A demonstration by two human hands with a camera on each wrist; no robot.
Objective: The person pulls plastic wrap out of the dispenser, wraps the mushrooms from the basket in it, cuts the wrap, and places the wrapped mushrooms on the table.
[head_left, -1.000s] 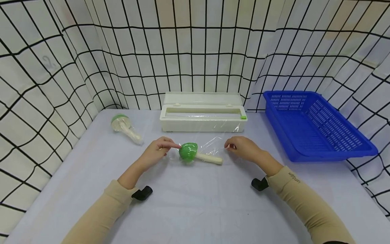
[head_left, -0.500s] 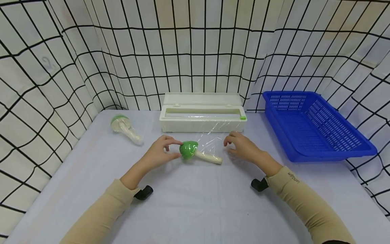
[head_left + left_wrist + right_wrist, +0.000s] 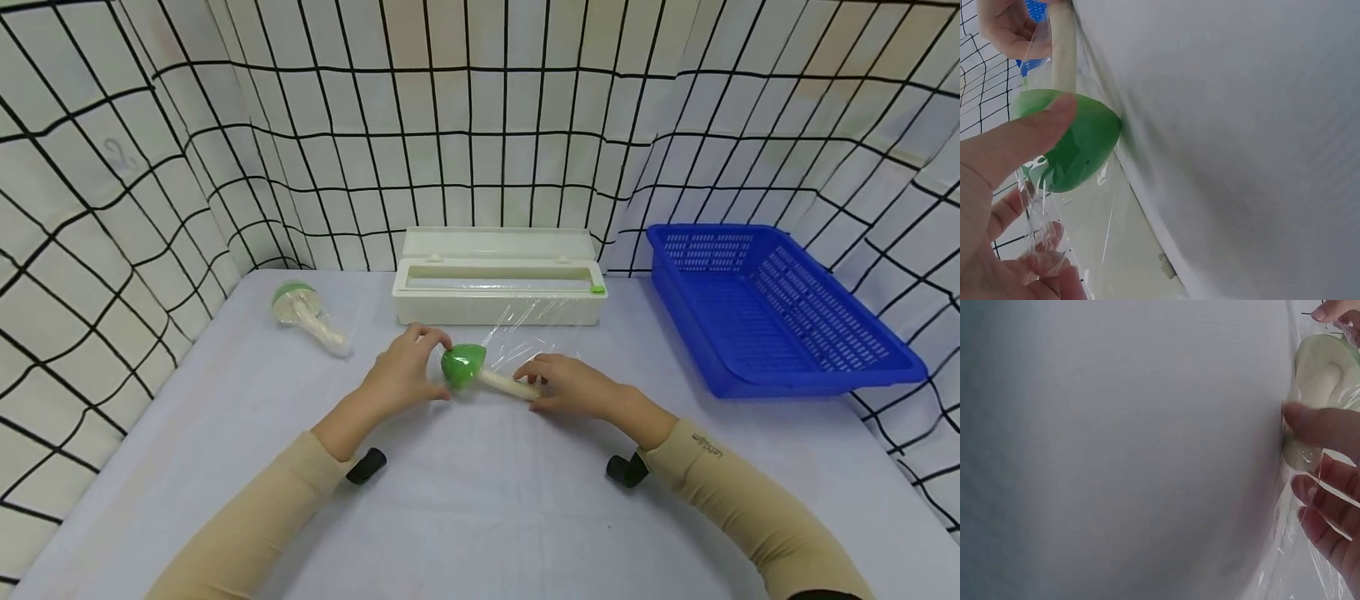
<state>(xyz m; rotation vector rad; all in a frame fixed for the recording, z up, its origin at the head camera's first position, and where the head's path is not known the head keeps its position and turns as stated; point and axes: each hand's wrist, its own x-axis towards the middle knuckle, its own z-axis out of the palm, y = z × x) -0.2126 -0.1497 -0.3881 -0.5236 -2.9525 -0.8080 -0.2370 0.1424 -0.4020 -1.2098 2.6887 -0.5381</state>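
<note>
A mushroom with a green cap and pale stem [image 3: 464, 364] lies on the white cloth, covered by clear plastic wrap [image 3: 504, 343]. My left hand [image 3: 401, 371] holds the cap between thumb and fingers; in the left wrist view the thumb lies across the green cap [image 3: 1088, 140] and crinkled wrap gathers at the fingers. At the stem's free end, my right hand [image 3: 570, 387] grips with the thumb on one side and curled fingers on the other. The right wrist view shows the stem's end [image 3: 1300, 455] under the thumb, with wrap over the fingers.
Behind the hands stands a white wrap dispenser [image 3: 498, 312], lid raised, film trailing from its front. Another wrapped mushroom [image 3: 307, 319] lies at the left. A blue basket [image 3: 780, 383] is at the right. Black wire mesh [image 3: 506, 133] encloses the back and sides.
My right hand has moved left and down from the loose film onto the stem's end. The left hand has gone from a fingertip at the cap to thumb and fingers around it.
</note>
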